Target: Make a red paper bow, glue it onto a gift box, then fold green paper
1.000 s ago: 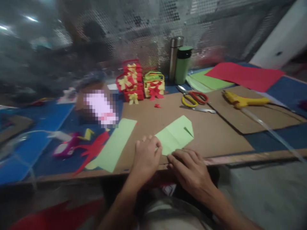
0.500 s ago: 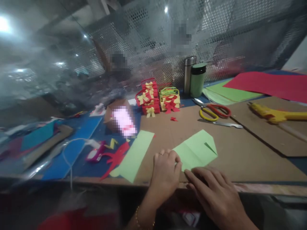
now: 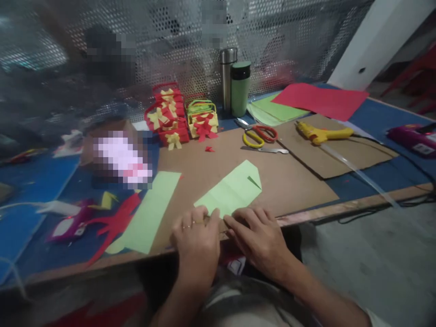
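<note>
A light green sheet of paper with faint creases and a narrow slit near its right corner lies on brown cardboard at the table's front edge. My left hand is closed on its near left edge, thumb against the paper and fingers curled over. On the near edge beside it, my right hand holds the paper with thumb and fingers close together; the fingertips are partly hidden. A second light green strip lies to the left, next to red cut paper.
Beyond the sheet lie red-and-yellow-handled scissors and a metal blade. A yellow glue gun rests on cardboard at right. Small paper baskets, a green flask and red paper stand or lie at the back.
The camera view has swung to the right, so the table things appear further left. Both hands remain at the near edge of the green paper, and more of its left corner shows.
</note>
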Available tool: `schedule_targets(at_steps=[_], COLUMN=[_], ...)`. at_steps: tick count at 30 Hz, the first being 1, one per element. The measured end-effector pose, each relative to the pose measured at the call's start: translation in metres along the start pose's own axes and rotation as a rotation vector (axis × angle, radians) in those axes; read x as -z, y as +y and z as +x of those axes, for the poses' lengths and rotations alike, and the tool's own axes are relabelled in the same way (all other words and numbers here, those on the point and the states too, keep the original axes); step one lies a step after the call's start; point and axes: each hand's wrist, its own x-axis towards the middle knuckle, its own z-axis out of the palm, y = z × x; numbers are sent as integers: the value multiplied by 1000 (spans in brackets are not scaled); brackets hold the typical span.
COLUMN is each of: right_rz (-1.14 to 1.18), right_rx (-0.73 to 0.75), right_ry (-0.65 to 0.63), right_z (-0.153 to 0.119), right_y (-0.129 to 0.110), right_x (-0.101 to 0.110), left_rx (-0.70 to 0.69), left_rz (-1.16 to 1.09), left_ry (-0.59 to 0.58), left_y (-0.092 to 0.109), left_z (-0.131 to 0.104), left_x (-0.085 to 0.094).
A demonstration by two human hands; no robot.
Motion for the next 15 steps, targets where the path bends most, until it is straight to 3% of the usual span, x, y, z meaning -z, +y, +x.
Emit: schedule_targets(at_steps=[7, 13, 15], right_rz=[-3, 8, 4], right_rx=[9, 21, 16], right_ry=[-12, -5, -9], right_z=[-4, -4, -3], right_y=[1, 1, 1], right_x=[-1, -1, 0], left_rx=[-94, -27, -28], left_rz=[-35, -97, -89], left_ry=[15, 93, 65], left_y=[-2, 1, 0], left_z=[-14, -28, -32], left_x=[0, -14, -15])
